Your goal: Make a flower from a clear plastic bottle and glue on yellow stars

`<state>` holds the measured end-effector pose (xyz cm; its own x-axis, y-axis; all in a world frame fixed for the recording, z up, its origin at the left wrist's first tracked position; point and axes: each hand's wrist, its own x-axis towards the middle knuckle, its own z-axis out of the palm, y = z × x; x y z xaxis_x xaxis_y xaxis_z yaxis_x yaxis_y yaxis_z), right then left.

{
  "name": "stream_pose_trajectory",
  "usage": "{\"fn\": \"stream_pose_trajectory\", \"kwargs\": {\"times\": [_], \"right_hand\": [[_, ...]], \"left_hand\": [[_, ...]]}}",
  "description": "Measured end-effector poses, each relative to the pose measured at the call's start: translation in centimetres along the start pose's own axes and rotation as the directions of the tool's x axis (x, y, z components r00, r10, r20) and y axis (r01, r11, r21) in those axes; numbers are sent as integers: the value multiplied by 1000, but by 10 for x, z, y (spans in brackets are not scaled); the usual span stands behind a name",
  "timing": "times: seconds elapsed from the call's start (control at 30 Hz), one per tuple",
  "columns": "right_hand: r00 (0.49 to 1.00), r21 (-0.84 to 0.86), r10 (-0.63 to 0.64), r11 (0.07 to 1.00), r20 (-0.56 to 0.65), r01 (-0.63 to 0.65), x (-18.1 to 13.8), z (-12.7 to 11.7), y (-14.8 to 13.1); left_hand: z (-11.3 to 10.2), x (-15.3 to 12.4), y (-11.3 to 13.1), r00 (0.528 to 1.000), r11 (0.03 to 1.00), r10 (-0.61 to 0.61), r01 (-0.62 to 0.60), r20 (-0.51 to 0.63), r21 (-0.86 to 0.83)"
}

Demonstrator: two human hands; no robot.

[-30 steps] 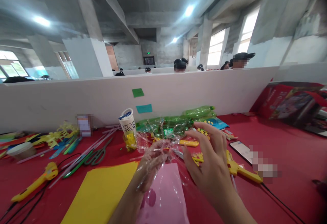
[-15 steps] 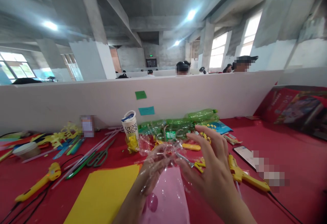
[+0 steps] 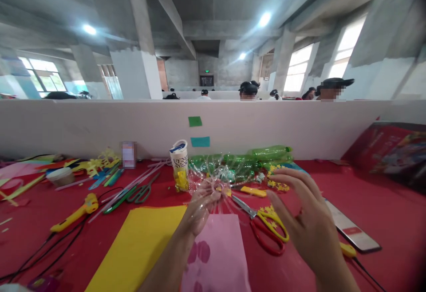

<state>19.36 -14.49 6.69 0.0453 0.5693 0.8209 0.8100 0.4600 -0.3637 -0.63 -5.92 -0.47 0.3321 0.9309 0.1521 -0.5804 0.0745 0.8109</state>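
My left hand [image 3: 199, 207] is closed around a clear plastic piece cut into thin strips [image 3: 218, 186]; the strips splay outward like a flower. Part of it is hard to make out against the green bottles behind. My right hand [image 3: 308, 216] is raised to the right, fingers apart, with nothing in it. Scissors with red and yellow handles [image 3: 258, 216] lie between my hands. Beneath my left hand is a pink sheet [image 3: 226, 261] with darker pink petal-like spots, and beside it a yellow sheet [image 3: 136, 243].
Green plastic bottles [image 3: 271, 153] lie along the white partition [image 3: 83, 125]. A white cup [image 3: 179, 156], green-handled scissors [image 3: 140, 193] and a yellow glue gun [image 3: 75, 214] are on the left. A phone [image 3: 353, 227] lies to the right. People sit beyond the partition.
My view has turned left. My right hand has moved right, away from the plastic piece, baring the scissors. My left hand still holds the piece, whose strips now spread more visibly.
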Motion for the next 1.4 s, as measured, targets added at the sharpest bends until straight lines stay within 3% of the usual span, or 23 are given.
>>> {"fn": "stream_pose_trajectory", "kwargs": {"times": [0.07,0.13,0.17,0.2,0.23,0.33,0.43,0.53,0.67,0.77,0.97,1.1,1.17,1.23,1.4], "right_hand": [[995,-14,34,999,92,-33,0,-3,15],[952,-135,161,982,262,-129,-5,-1,36],[889,-237,257,956,379,-175,-11,3,47],[786,-345,341,922,515,-174,-18,8,59],[729,-391,379,906,570,-166,-27,15,70],[616,-480,438,871,654,-109,-60,39,96],[550,-539,464,842,694,-29,-90,59,107],[532,-583,486,812,694,18,-106,70,109],[522,-612,517,791,679,12,-107,78,112],[487,-603,541,797,686,-35,-103,81,115],[333,-534,597,802,730,-268,-81,81,133],[192,-465,604,746,773,-476,-68,78,145],[144,-420,595,698,791,-580,-67,71,148],[127,-359,582,642,803,-677,-69,60,150],[139,-166,514,502,846,-849,-84,30,149]], "left_hand": [[-5,-3,3,999,1000,-17,17,-31,20],[-13,-7,5,998,999,-29,31,-58,36],[-17,-10,4,996,999,-31,34,-78,39],[-22,-13,4,994,999,-32,37,-107,41],[-27,-16,3,990,999,-33,38,-137,36],[-39,-25,-3,981,998,-52,57,-186,26],[-46,-34,-7,973,998,-62,68,-224,19],[-50,-40,-9,963,998,-61,68,-264,18],[-56,-43,-13,958,996,-73,82,-276,19],[-60,-44,-17,960,995,-89,95,-265,13],[-65,-42,-19,962,995,-101,104,-252,-2],[-66,-42,-20,964,995,-97,98,-248,-6],[-67,-42,-20,965,995,-95,97,-245,-3],[-68,-42,-19,966,995,-93,96,-243,1],[-68,-41,-20,967,994,-97,104,-235,15]]}}
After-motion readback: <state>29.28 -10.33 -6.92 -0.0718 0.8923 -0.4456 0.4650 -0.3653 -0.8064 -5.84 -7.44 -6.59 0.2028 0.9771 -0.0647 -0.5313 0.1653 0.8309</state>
